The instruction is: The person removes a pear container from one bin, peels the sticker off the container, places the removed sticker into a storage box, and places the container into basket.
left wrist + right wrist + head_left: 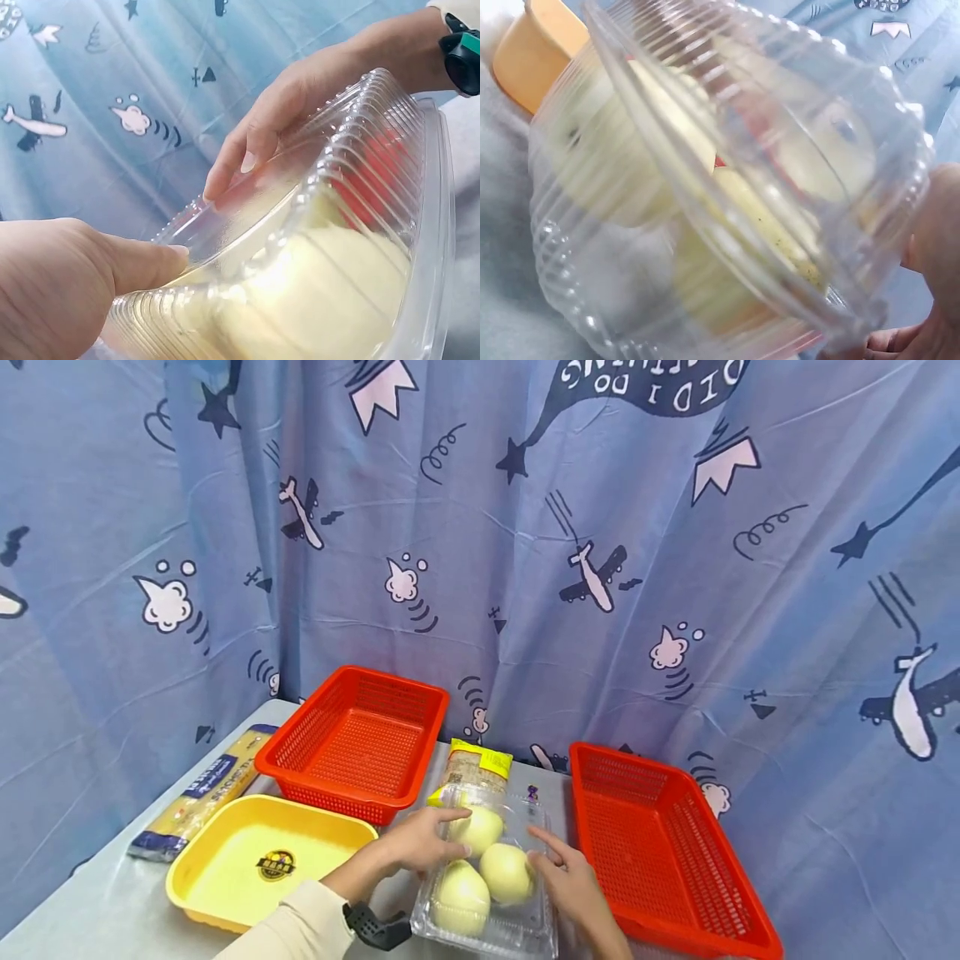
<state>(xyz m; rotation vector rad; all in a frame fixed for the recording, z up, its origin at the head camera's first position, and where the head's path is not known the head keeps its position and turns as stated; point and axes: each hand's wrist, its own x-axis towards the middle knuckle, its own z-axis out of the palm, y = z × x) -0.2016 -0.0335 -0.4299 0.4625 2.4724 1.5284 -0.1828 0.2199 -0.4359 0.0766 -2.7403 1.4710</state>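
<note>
A clear plastic clamshell box point(528, 818) is held between both hands, with its ribbed walls close up in both wrist views. Inside it lie three pale yellow round fruits point(506, 872), whose speckled skin shows in the right wrist view. On the box's left side my left hand point(422, 843) grips the edge, its thumb point(154, 262) lying along the rim. My right hand point(573, 885) grips the opposite side, fingers bent over the edge. The box is tilted, and the lower parts of the fingers are hidden by it.
Red plastic baskets stand on the left point(356, 760) and right point(637, 852). A yellow basin point(225, 860) sits at front left beside a long blue and yellow package point(198, 793). Behind the box are a yellow-topped bag point(483, 764) and a tiny purple item point(532, 792). A blue curtain point(480, 568) hangs behind.
</note>
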